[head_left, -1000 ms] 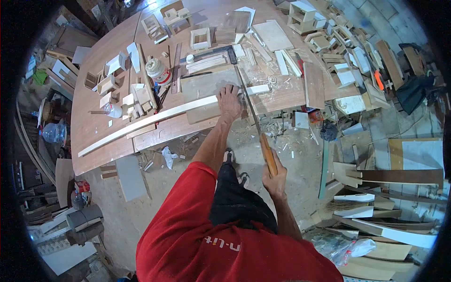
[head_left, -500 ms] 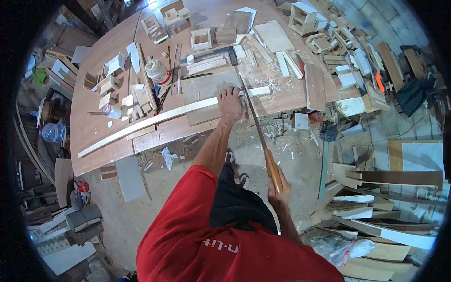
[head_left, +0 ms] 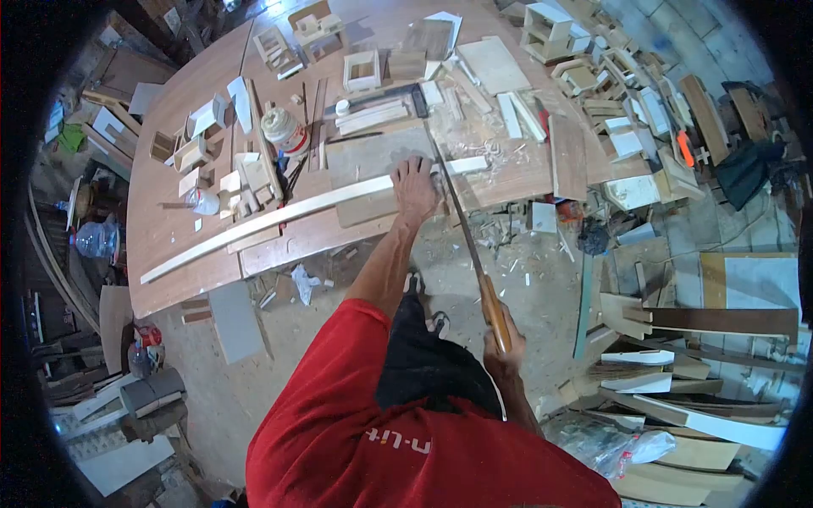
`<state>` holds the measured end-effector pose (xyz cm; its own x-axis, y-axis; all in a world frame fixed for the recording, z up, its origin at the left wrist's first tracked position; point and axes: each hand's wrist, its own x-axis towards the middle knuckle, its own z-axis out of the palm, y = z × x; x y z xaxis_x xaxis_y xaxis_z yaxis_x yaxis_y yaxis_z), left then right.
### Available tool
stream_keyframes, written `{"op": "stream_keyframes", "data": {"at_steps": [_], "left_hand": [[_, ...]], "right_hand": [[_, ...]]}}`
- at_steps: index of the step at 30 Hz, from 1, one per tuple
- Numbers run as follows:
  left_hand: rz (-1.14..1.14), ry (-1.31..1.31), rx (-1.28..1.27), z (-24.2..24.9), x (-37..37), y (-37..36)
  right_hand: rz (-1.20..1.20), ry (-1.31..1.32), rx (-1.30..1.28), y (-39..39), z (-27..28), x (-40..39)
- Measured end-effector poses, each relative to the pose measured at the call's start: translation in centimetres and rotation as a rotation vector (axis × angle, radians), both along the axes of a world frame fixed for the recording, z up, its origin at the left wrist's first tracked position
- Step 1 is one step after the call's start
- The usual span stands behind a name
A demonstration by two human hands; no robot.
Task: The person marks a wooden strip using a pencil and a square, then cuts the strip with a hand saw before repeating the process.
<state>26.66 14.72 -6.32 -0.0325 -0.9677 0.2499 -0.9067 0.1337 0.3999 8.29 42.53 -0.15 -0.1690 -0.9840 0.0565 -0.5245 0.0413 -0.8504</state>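
Observation:
A long pale wood strip (head_left: pixel 288 210) lies across the front of the table, over a flat board (head_left: pixel 360 207). My left hand (head_left: pixel 414 188) presses down on the strip near its right end, fingers bent over its far edge. Just right of that hand, the thin blade of a handsaw (head_left: pixel 463 222) crosses the strip. My right hand (head_left: pixel 506 345) is wrapped round the saw's wooden handle (head_left: pixel 493 313), below the table edge. Whether the blade has cut into the strip is too small to tell.
The brown table (head_left: pixel 182 262) bears a glue jar (head_left: pixel 284 131), small wooden boxes (head_left: pixel 362 71), a square (head_left: pixel 418 100) and loose offcuts. Sawdust and scraps lie at the right. Wood pieces are stacked on the floor at both sides, and a green strip (head_left: pixel 583 305) stands at the right.
My right hand and the saw handle have shifted very slightly. My left hand and the strip stay in place.

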Motion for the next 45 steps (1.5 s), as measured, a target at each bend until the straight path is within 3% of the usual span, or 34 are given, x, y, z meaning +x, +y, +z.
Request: {"op": "stream_keyframes", "data": {"at_steps": [4, 9, 13, 15, 17, 19, 22, 26, 28, 29, 31, 34, 37, 41, 43, 45], "left_hand": [[0.003, 0.007, 0.024, 0.5, -0.2, -0.2], [0.023, 0.028, -0.017, 0.4, -0.4, -0.2], [-0.009, 0.025, -0.021, 0.5, -0.3, 0.0], [-0.007, 0.031, -0.013, 0.4, -0.2, 0.4], [-0.02, 0.043, -0.024, 0.7, -0.3, -0.5], [-0.003, 0.026, -0.014, 0.2, -0.2, -0.1], [-0.012, 0.056, -0.009, 0.3, -0.2, -0.1], [-0.002, 0.047, -0.017, 0.6, -0.3, 0.2], [0.001, -0.018, 0.023, 0.8, -0.3, -0.2], [-0.002, -0.015, 0.03, 0.6, -0.4, 0.1], [0.008, -0.001, -0.001, 0.6, -0.3, -0.1], [0.006, 0.026, -0.038, 0.1, -0.3, -0.3], [0.008, 0.017, -0.006, 0.3, -0.3, -0.2], [0.018, 0.007, 0.083, 1.0, -0.5, 0.0], [0.007, 0.023, 0.066, 0.9, -0.3, -0.1], [0.006, 0.018, 0.061, 0.5, 0.0, 0.3]], "right_hand": [[0.046, -0.097, 0.179, -6.6, 0.5, 2.2], [-0.006, -0.013, 0.049, 0.8, 0.3, -0.1], [0.055, 0.093, -0.189, -3.4, -0.1, 0.3], [0.055, -0.121, 0.111, -7.8, 0.9, 2.0], [0.048, -0.111, 0.071, -6.4, -0.5, 1.2], [0.06, 0.165, -0.273, -1.8, -1.1, -0.1], [0.011, 0.06, -0.124, 0.9, 0.4, -0.2], [0.042, 0.03, -0.106, -5.8, -0.7, 1.0], [0.04, -0.066, 0.118, -6.7, -0.1, 1.4], [0.036, -0.064, 0.126, -4.7, -0.5, 0.8], [0.003, 0.078, -0.113, 0.5, -1.8, -0.5], [-0.06, 0.015, 0.032, 0.9, -0.3, 0.0], [0.029, -0.099, 0.126, -6.9, -0.6, 1.3], [0.013, -0.045, 0.096, -3.4, -1.4, 0.4], [0.0, 0.153, -0.019, 1.9, -2.0, -1.1], [-0.01, 0.074, 0.005, 1.0, -1.1, -0.5]]}}
